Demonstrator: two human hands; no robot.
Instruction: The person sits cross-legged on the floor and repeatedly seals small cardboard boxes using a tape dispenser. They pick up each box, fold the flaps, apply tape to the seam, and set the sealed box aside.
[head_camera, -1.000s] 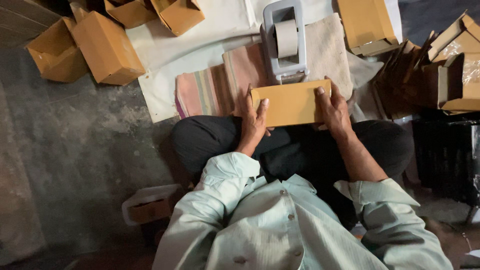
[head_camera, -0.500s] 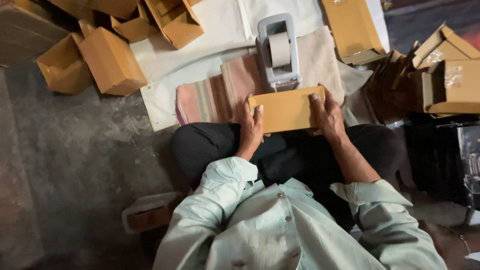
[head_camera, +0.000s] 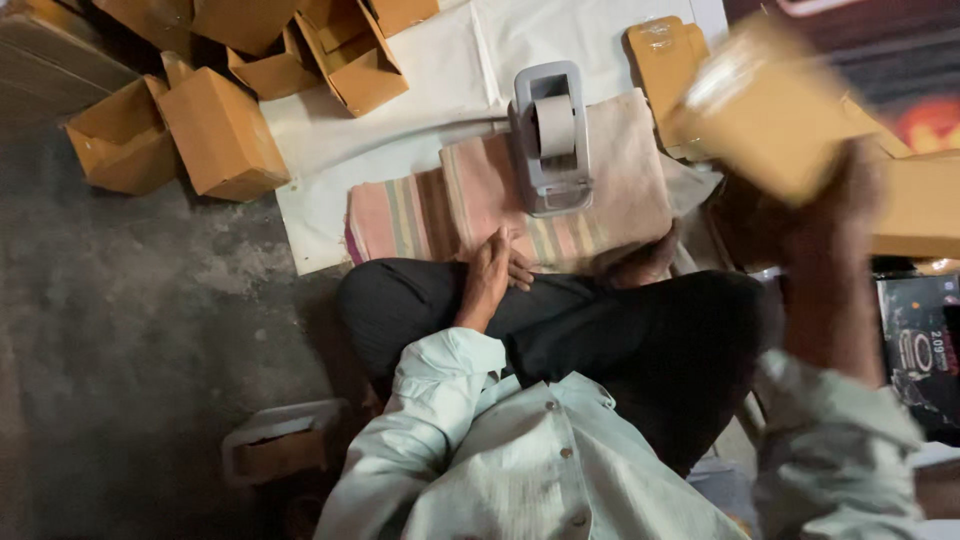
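Shirt sleeves (head_camera: 520, 450) fill the bottom of my view, pale green, above crossed legs in black trousers (head_camera: 600, 330). My left hand (head_camera: 492, 272) lies on the left knee, fingers loosely together and stretched flat toward the striped cloth (head_camera: 450, 205), holding nothing. My right hand (head_camera: 835, 215) is raised at the right edge of the view, blurred, with the fingers wrapped around the underside of a closed brown cardboard box (head_camera: 775, 105), which is up in the air and tilted, clear of the cloth and the floor. The blur keeps me from seeing exactly how the fingertips sit on it.

Just beyond my knees the striped cloth lies on a white sheet (head_camera: 440, 90), and a grey tape dispenser (head_camera: 553, 135) with a roll of tan tape stands on the cloth's far middle. A flat closed box (head_camera: 670, 65) rests at the sheet's far right corner, and another brown box (head_camera: 920, 205) sits near the right edge, behind the raised hand.

To the left, on the dark floor (head_camera: 130, 320), a small white-framed object (head_camera: 280, 450) sits beside my hip. Farther off, at the sheet's far left corner, open and closed cardboard cartons (head_camera: 220, 130) lie scattered, some tipped on their sides.
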